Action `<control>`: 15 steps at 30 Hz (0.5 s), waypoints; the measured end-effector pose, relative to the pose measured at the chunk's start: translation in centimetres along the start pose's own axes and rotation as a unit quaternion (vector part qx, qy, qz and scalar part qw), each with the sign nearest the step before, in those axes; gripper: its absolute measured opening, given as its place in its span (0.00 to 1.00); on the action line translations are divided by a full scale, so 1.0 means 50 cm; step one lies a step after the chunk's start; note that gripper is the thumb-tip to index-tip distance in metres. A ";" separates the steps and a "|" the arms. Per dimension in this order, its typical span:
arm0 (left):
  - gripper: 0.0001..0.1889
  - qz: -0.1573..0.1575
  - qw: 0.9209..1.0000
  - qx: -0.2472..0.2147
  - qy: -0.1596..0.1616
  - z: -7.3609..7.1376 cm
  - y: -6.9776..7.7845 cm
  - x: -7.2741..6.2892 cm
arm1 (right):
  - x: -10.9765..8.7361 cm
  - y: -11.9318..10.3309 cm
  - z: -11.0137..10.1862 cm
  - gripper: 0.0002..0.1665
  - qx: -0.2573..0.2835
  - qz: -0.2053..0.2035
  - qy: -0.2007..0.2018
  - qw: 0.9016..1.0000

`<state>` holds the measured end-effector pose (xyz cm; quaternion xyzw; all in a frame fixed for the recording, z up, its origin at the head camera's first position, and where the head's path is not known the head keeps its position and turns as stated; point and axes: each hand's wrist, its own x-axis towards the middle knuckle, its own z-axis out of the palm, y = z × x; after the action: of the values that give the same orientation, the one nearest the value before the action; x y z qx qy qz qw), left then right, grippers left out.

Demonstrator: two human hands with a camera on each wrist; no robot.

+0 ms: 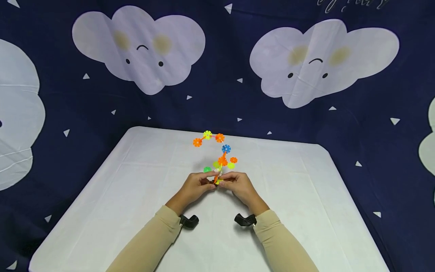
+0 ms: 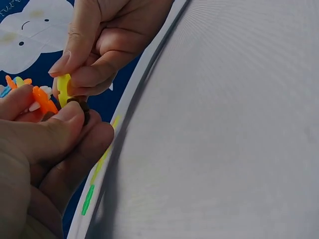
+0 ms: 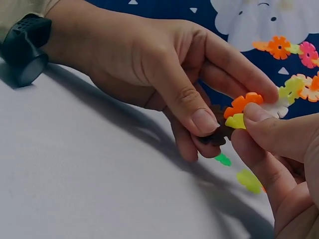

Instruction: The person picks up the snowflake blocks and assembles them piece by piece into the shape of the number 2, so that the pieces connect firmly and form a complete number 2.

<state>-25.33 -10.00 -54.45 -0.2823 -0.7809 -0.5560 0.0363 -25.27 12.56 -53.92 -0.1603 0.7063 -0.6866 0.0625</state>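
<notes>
My left hand (image 1: 196, 185) and right hand (image 1: 240, 186) meet over the middle of the table. Thumb and fingers of the left hand pinch a dark brown snowflake disc (image 3: 217, 133), notched round its rim. The right hand grips a yellow snowflake disc (image 2: 64, 89) right at the brown one, its edge overlapping it. An orange disc (image 3: 244, 103) sits just beside these two, between the hands. From there a chain of joined discs runs away from me, with a blue disc (image 1: 226, 149) and a yellow-green disc (image 1: 207, 135) in it. Fingers partly hide the joints.
Near the chain lie loose discs on the white table (image 1: 129, 211): a green disc (image 1: 207, 169), a yellow disc (image 1: 231, 165) and an orange disc (image 1: 233, 160). A dark blue cloth (image 1: 224, 105) with printed clouds hangs behind the table. Black cameras are strapped at both wrists.
</notes>
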 end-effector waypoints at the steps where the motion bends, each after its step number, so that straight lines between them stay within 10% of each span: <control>1: 0.25 -0.001 1.000 0.001 0.002 0.000 0.000 0.000 | 0.000 0.001 0.001 0.13 0.001 -0.004 0.000 1.000; 11: 0.25 0.018 0.998 -0.011 0.061 0.001 -0.010 0.005 | 0.008 -0.005 0.001 0.22 0.017 -0.017 -0.014 1.000; 15: 0.26 0.003 0.996 -0.005 0.086 -0.001 -0.013 0.004 | 0.016 0.001 -0.011 0.23 -0.068 -0.036 0.046 0.996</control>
<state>-25.83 -10.10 -54.89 -0.2361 -0.7713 -0.5819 0.1041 -26.21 12.85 -53.86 -0.1582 0.7472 -0.6454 -0.0059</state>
